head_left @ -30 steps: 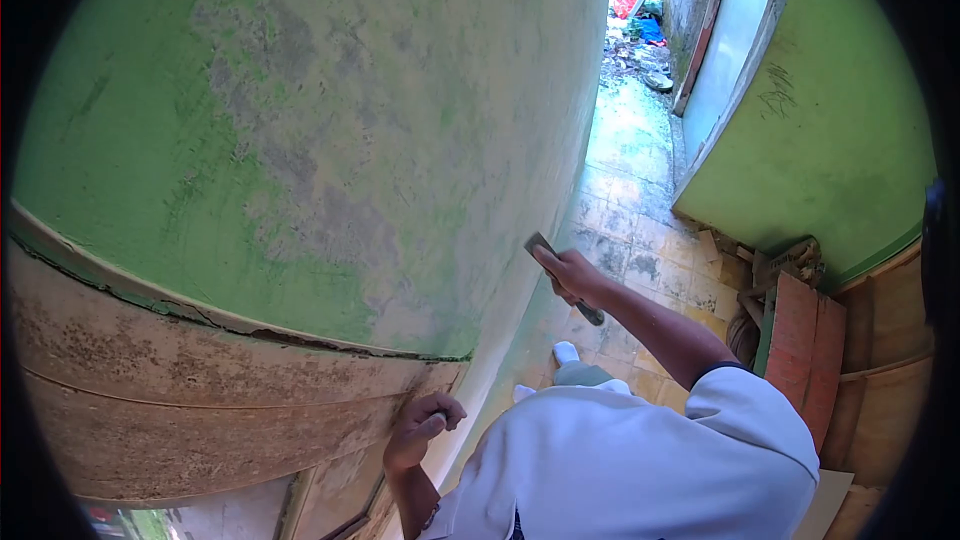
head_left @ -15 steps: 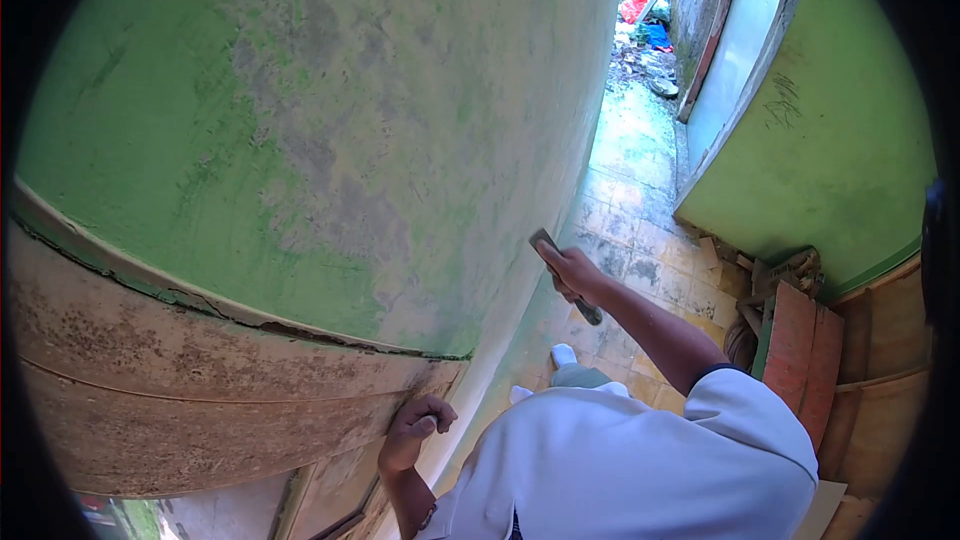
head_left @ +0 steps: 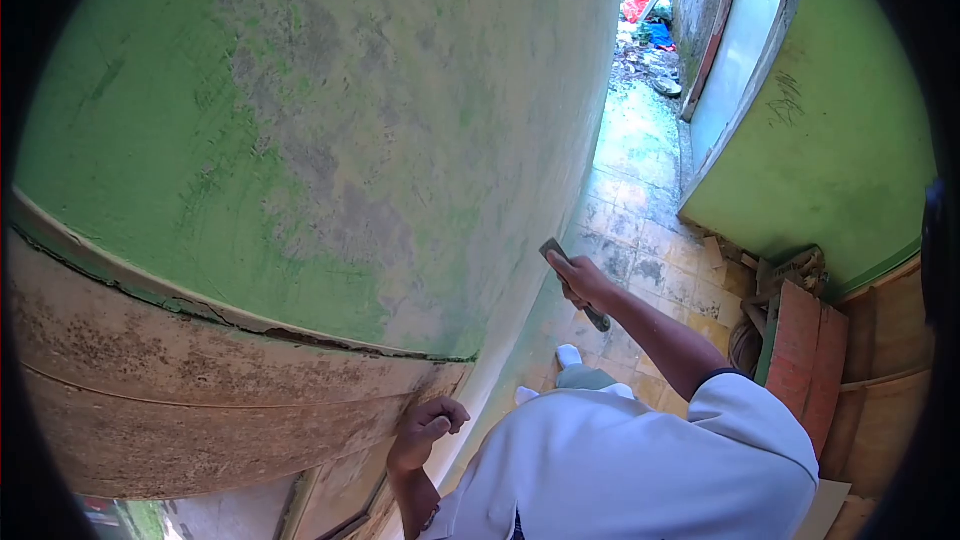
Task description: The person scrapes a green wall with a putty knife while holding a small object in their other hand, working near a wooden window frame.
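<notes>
The right hand [head_left: 583, 282] grips a flat metal scraper with a dark handle [head_left: 573, 283], its blade against the weathered green plastered wall [head_left: 330, 130] at the right. The left hand [head_left: 425, 430], curled closed on nothing visible, rests on the stained brown lower wall band [head_left: 200, 400] nearby.

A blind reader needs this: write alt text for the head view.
The person's right hand holds a scraper to a weathered green wall in a narrow tiled alley. The curled left hand rests against the brown band below the paint.
</notes>
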Tool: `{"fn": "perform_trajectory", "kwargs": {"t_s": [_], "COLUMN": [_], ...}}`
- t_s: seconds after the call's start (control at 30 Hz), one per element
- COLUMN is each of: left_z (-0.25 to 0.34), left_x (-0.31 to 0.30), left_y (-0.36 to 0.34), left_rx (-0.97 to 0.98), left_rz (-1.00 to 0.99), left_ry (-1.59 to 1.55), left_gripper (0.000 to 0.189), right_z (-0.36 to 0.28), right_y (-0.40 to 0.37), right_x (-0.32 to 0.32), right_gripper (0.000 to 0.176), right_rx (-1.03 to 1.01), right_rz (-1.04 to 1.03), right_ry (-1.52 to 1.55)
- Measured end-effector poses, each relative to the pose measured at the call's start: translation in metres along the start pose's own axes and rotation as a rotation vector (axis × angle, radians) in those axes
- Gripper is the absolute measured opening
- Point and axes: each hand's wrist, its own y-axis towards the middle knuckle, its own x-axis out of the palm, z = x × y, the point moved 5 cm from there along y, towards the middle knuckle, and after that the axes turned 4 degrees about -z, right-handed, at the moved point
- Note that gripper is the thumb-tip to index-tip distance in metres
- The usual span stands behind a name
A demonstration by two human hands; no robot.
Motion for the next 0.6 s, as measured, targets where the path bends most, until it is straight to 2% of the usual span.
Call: {"fn": "perform_trajectory", "kwargs": {"t_s": [0.07, 0.13, 0.23, 0.37, 0.43, 0.53, 0.57, 0.6], "left_z": [-0.006, -0.009, -0.003, 0.000, 0.003, -0.001, -0.004, -0.006], "left_x": [-0.003, 0.000, 0.005, 0.016, 0.014, 0.012, 0.011, 0.013], "left_y": [-0.003, -0.001, 0.007, 0.014, 0.015, 0.011, 0.009, 0.009], "left_rx": [-0.001, -0.013, -0.035, -0.021, -0.010, -0.003, 0.004, 0.008], "left_rz": [0.006, 0.002, -0.027, -0.047, -0.040, -0.044, -0.047, -0.052], "left_ry": [-0.013, -0.029, 0.001, -0.015, 0.004, 0.006, -0.006, -0.019], "left_gripper": [0.046, 0.046, 0.045, 0.042, 0.041, 0.042, 0.043, 0.044], "right_z": [0.001, -0.039, -0.059, -0.035, -0.004, 0.000, -0.008, -0.046], "right_y": [0.007, 0.021, 0.022, 0.007, 0.002, -0.001, 0.009, 0.015], "right_x": [0.003, 0.018, 0.019, 0.015, 0.008, 0.003, 0.008, 0.022], "right_gripper": [0.053, 0.053, 0.055, 0.055, 0.056, 0.055, 0.055, 0.055], "right_rx": [0.051, -0.116, -0.133, -0.169, -0.012, 0.026, 0.029, -0.080], "right_rz": [-0.009, 0.066, -0.017, 0.008, -0.005, 0.021, 0.021, 0.028], "right_ry": [-0.027, -0.127, 0.019, -0.017, -0.012, -0.068, -0.069, -0.032]}}
